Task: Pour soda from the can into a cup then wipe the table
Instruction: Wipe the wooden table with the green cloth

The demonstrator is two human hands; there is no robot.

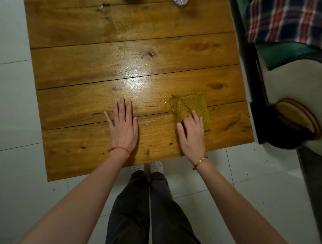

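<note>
A folded mustard-yellow cloth [191,106] lies on the wooden plank table [122,26] near its right front corner. My right hand [191,135] rests on the cloth's near edge, fingers bent and pressing or pinching the fabric. My left hand [124,125] lies flat on the bare wood to the left, palm down, fingers apart, holding nothing. At the table's far edge only slivers of two objects show: a brownish one [133,1] and a pale round one [181,2]. Neither can be told as can or cup. A wet sheen [137,81] glints mid-table.
A sofa with a green cushion [285,54] and a plaid blanket [282,20] stands close along the table's right side, its rounded armrest [294,122] near the front corner. White tiled floor [14,104] surrounds the table. My legs and shoes [148,169] are at the front edge.
</note>
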